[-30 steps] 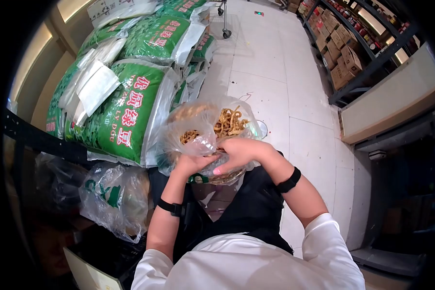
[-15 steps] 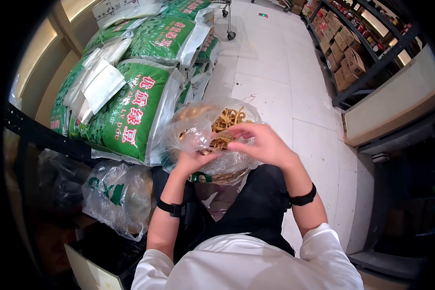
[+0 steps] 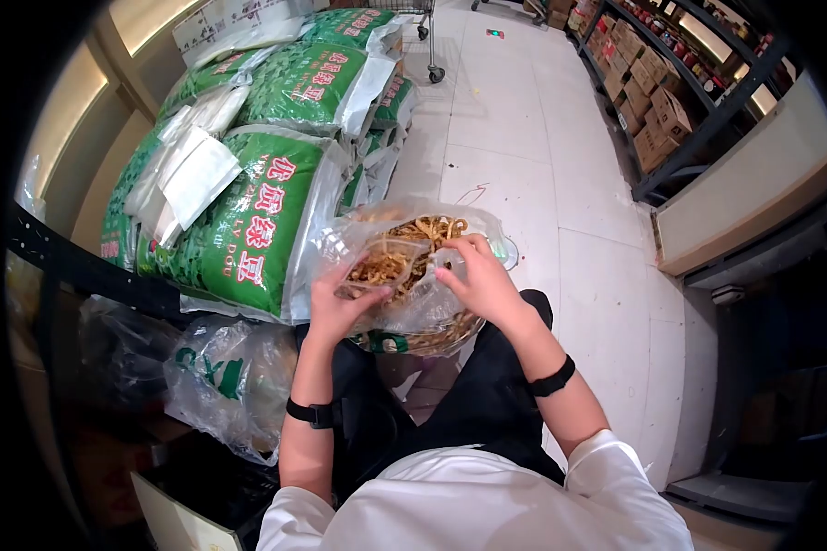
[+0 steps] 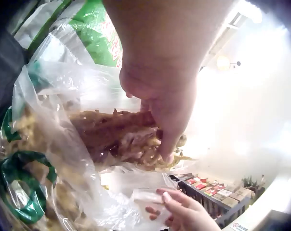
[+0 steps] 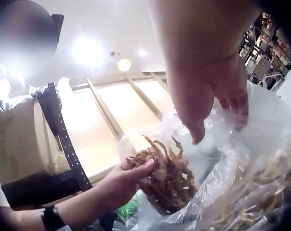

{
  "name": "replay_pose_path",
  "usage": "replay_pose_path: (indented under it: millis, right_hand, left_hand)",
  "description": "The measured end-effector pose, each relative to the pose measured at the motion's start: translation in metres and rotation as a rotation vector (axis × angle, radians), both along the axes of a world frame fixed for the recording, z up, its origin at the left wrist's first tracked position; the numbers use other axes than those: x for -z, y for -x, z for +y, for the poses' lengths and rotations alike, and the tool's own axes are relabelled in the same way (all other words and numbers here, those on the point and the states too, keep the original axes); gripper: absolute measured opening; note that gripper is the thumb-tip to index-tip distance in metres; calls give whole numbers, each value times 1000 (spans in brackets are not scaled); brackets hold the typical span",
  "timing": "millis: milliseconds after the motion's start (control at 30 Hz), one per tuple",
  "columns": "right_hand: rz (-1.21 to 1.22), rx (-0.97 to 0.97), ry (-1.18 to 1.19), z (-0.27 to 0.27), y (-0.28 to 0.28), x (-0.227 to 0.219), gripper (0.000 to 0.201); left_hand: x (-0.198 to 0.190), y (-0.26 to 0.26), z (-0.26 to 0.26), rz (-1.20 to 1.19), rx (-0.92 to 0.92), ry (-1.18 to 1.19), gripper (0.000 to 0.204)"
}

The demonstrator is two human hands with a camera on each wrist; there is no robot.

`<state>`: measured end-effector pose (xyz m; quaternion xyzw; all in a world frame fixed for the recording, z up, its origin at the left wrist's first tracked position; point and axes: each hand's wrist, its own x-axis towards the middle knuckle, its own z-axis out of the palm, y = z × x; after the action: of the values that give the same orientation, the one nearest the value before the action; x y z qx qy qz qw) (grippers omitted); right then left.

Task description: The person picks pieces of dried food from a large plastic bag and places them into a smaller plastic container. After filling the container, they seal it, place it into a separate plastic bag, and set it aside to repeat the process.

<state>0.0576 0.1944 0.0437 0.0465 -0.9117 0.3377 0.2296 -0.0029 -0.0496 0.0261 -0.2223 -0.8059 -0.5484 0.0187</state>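
A large clear plastic bag (image 3: 413,317) with green print, full of brown curly dried strips (image 3: 446,226), lies between the person's knees. The left hand (image 3: 336,301) grips a bunch of these strips (image 5: 167,180), its thumb along the near side; a thin clear film seems to lie around part of the bunch. The right hand (image 3: 483,281) pinches the clear plastic at the bag's right side. In the left wrist view the right hand (image 4: 189,211) has thin plastic between thumb and fingers, below the bunch.
Green and white printed sacks (image 3: 248,207) are stacked at the left, beside a dark shelf beam (image 3: 92,275). Another clear bag (image 3: 234,381) sits below it. A cart wheel (image 3: 436,73) stands on the pale floor; shelves with cartons (image 3: 662,119) line the right.
The left hand has moved slightly left and its bunch shows more openly. The right hand went out to the right, then came back in to the plastic.
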Motion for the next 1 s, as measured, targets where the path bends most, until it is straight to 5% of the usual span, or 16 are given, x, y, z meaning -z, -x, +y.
replay_pose_path:
  millis: [67, 133, 167, 233, 267, 333, 467, 600, 667, 733, 800, 833, 867, 1000]
  right_hand:
    - [-123, 44, 11, 2, 1, 13, 26]
    - [-572, -281, -50, 9, -2, 2, 24]
    - [-572, -286, -52, 11, -6, -3, 24]
    - [-672, -689, 18, 8, -22, -29, 21]
    - [-674, -692, 18, 9, -29, -43, 21]
    - [-861, -1051, 286, 10, -42, -70, 21]
    - [-981, -1085, 332, 28, -53, -106, 20]
    - [-988, -856, 496, 43, -50, -97, 18]
    - [-1047, -471, 347, 40, -50, -101, 23]
    - [-1057, -407, 168, 39, -46, -95, 25]
    - [-685, -260, -159, 40, -44, -67, 31]
    - [-704, -214, -193, 39, -42, -63, 42]
    - [-700, -215, -194, 35, -39, -61, 42]
    - [-580, -404, -6, 17, -22, -37, 64]
  left_hand:
    - [-4, 2, -1, -60, -28, -37, 59]
    - [-1, 4, -3, -94, -126, -142, 59]
    - [-1, 5, -4, -112, -177, -194, 58]
    - [-3, 9, -6, -167, -220, -309, 57]
    - [-4, 11, -6, -220, -258, -426, 57]
    - [-10, 12, -3, -294, -261, -520, 52]
    - [-11, 10, 6, -366, -249, -658, 44]
    - [-1, 3, 15, -362, -112, -246, 47]
    - [3, -7, 16, -393, -20, -142, 42]
    - [-7, -14, 13, -424, 16, -108, 43]
    - [-6, -17, 8, -451, 56, -74, 44]
    - [-2, -17, 4, -300, 126, -15, 44]
    - [0, -17, 0, -146, 192, 42, 45]
    - [5, -22, 0, -151, 319, -51, 44]
